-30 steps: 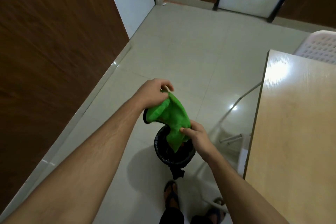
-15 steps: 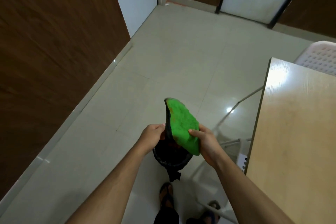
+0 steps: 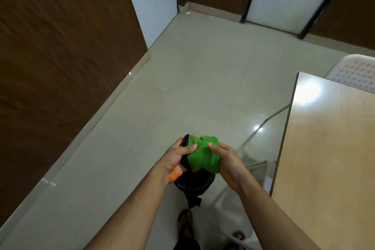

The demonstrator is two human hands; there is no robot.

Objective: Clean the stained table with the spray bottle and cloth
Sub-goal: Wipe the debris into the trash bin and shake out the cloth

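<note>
Over tiled floor (image 3: 203, 87), both hands (image 3: 203, 160) bunch cloth (image 3: 203, 155)

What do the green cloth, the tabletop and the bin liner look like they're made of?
Green cloth: soft, nubby fabric, probably microfibre; it bunches where both hands grip it, with a black edge.
Tabletop: light wood-grain surface, likely laminate; smooth and semi-gloss, throwing a bright glare.
Bin liner: thin black plastic film, by its crinkled sheen and a loose hanging tail.
</note>
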